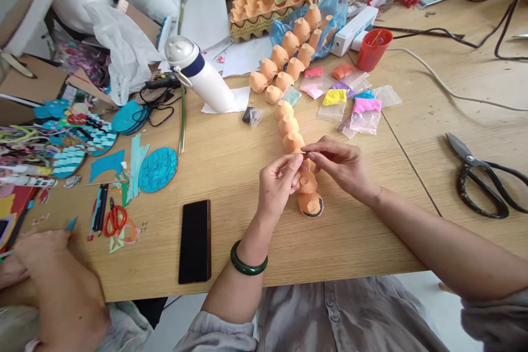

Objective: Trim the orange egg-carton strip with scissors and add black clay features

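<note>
Head view: left hand (pixel 277 184), green bangle (pixel 248 258) on wrist, and right hand (pixel 340 168) meet over orange egg-carton caterpillar (pixel 293 143), lying lengthwise mid-desk (pixel 231 170). Right fingers (pixel 314 148) pinch small thin item at cup, too small to identify; left fingers (pixel 291 168) curl closed against caterpillar. Clay packets (pixel 355 104) beyond; black phone (pixel 194 242) left; black-handled scissors (pixel 478 173) right; co-worker's hand (pixel 45 258) at front-left corner.

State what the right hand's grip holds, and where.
Right hand pinches something thin, unidentifiable, between its fingertips, at the orange egg-carton cup chain.
</note>
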